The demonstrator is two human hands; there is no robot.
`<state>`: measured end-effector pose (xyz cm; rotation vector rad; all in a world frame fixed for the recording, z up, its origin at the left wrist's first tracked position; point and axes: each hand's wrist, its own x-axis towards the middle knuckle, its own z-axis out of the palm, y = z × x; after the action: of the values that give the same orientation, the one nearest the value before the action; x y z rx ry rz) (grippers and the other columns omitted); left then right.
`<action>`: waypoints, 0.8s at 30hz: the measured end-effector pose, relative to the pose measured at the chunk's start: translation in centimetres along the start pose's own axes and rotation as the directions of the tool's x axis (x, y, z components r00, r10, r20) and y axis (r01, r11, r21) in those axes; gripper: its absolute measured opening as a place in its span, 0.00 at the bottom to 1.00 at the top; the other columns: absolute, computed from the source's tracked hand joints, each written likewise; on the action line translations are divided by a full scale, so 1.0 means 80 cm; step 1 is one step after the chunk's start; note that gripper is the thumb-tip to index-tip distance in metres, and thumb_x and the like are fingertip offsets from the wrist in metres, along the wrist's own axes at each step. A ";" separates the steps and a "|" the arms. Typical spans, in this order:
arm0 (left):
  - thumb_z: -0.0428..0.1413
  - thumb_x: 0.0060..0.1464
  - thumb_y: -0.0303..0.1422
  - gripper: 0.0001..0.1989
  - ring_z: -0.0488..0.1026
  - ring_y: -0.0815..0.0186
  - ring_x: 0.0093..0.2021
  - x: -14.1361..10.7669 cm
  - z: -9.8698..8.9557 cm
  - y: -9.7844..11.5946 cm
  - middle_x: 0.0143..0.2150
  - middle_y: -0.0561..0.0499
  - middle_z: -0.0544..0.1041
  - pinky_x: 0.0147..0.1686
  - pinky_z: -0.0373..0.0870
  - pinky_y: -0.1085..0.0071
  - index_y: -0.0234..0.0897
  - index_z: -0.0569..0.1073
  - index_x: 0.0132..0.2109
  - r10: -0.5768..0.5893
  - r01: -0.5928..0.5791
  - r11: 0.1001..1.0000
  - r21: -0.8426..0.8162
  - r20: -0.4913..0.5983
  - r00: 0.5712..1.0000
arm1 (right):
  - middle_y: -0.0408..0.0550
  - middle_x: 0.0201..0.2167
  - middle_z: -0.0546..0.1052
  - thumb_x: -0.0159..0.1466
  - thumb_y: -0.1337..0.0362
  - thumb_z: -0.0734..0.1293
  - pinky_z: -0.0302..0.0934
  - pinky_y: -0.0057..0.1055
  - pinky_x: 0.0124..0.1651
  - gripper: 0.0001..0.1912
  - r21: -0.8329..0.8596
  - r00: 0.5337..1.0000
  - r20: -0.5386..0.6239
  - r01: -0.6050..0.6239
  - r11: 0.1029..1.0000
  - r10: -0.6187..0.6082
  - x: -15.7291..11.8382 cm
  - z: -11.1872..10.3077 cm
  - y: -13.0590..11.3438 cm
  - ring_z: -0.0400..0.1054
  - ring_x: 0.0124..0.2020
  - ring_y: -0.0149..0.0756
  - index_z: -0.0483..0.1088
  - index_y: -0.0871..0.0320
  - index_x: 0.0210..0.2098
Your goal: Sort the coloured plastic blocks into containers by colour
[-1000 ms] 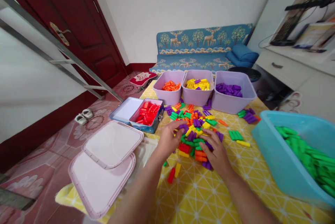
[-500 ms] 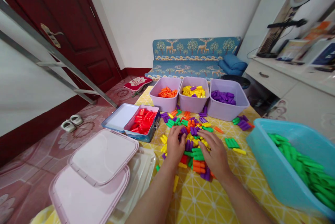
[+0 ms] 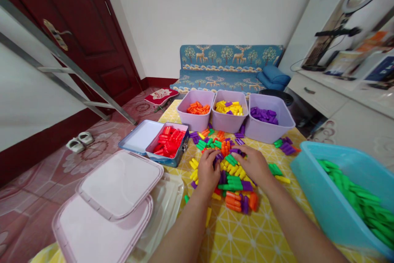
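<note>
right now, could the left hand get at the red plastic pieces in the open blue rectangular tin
Probably yes: the tin has its lid folded back, leaving the red pieces uncovered, and mainly low yellow plastic pieces appear between tin and left hand.

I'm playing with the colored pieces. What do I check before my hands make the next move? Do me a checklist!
1. Right hand at a purple piece: ok, the fingertips are at it. Firm grip: cannot tell.
2. Left hand holding something: cannot tell, its fingers hide it.
3. Middle lilac bin showing only yellow pieces: not ok, purple shows among them.
4. Left lilac bin showing only orange pieces: ok.
5. Teal tub showing only green pieces: ok.
6. Tin with red pieces open: ok.
</note>
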<state>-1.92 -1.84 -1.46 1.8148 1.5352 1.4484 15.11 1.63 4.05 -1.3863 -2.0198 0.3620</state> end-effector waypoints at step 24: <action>0.58 0.53 0.35 0.18 0.68 0.54 0.54 -0.006 -0.002 0.008 0.55 0.44 0.70 0.54 0.66 0.55 0.44 0.73 0.52 0.055 -0.064 0.986 0.153 0.062 0.997 | 0.52 0.43 0.80 0.54 0.66 0.68 0.66 0.43 0.49 0.17 0.098 0.994 0.096 -0.058 0.993 0.048 -0.004 0.038 0.044 0.74 0.45 0.45 0.75 0.55 0.44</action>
<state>-1.66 -2.49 -1.13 1.9899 1.6178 1.3222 15.77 3.15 -0.29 -1.3855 -2.0128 0.5541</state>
